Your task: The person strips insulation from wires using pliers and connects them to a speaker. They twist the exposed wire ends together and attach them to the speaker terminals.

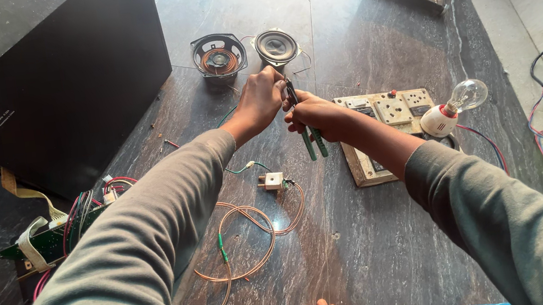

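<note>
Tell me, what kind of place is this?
Probably a home repair spot on a stone floor: a black speaker cabinet with its circuit board out, loose speaker drivers, and a socket board with a bulb.

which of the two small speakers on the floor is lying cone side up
The right speaker, nearest the hands, shows its dark cone. The left speaker shows its copper coil and frame instead.

Green-handled pliers [309,133] held upright, jaws up, beside a black round speaker [275,46].
</note>
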